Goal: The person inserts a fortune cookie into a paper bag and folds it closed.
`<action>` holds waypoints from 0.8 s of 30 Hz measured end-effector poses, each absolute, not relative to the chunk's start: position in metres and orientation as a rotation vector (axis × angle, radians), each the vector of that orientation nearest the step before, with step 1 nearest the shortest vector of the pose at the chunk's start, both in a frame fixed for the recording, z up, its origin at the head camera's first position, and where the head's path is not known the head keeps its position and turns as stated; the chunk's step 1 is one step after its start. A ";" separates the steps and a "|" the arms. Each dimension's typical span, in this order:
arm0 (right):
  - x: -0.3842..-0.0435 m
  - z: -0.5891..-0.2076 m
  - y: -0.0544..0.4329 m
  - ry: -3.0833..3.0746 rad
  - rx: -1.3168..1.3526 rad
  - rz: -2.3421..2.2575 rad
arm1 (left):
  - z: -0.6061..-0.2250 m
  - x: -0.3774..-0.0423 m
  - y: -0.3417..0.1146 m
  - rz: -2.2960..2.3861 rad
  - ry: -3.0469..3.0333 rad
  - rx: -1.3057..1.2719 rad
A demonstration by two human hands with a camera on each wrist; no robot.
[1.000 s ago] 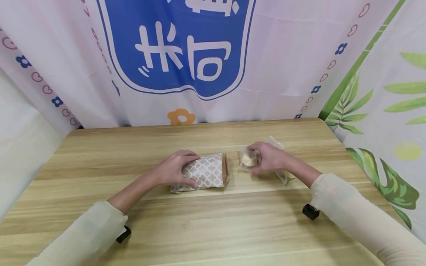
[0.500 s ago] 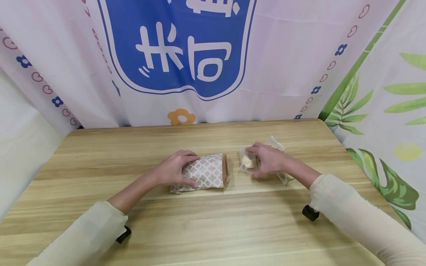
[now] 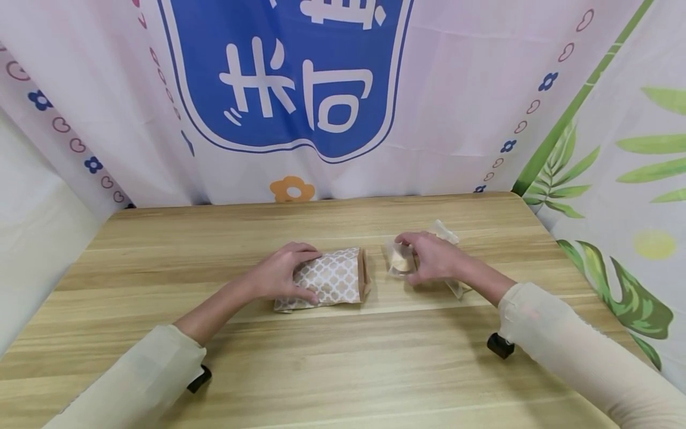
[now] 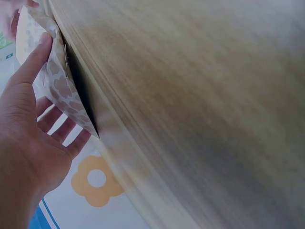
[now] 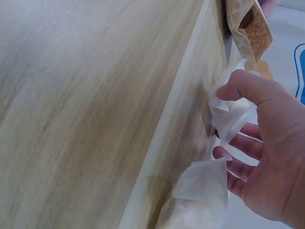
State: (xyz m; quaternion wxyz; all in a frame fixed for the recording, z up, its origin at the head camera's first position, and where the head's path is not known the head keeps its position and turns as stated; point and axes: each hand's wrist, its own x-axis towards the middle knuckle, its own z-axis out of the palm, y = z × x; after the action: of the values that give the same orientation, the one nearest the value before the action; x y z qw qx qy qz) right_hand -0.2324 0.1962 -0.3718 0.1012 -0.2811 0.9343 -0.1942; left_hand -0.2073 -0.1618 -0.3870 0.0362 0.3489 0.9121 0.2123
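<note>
My left hand holds a white-and-tan patterned paper bag that lies on its side, thumb along the near edge and fingers over the far edge. The bag's brown mouth faces right, toward my other hand. My right hand pinches a small translucent packet with a pale yellow, rounded piece inside. In the right wrist view the thumb lies on one face of this packet and fingers are behind it. A second translucent packet lies beside the right hand's lower fingers, partly hidden by the hand in the head view.
Both hands work over a wood-grain table. A curtain with a blue emblem hangs at its back edge, and a leaf-printed cloth hangs at the right. Black wrist devices show under both sleeves.
The right hand has shifted very slightly toward me with its packet, and the pale piece inside shows at a slightly different angle. The left hand and the paper bag have stayed in place.
</note>
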 end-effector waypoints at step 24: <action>-0.230 -0.377 0.195 2.765 -0.862 -0.679 | -0.388 -0.207 -0.161 0.651 2.805 1.053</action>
State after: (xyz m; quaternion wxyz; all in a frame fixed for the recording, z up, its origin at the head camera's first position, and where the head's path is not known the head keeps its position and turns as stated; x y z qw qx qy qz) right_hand -0.2295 0.1955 -0.3770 0.0834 -0.2887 0.9263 -0.2273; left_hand -0.2074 -0.1609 -0.3879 0.0377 0.3432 0.9142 0.2123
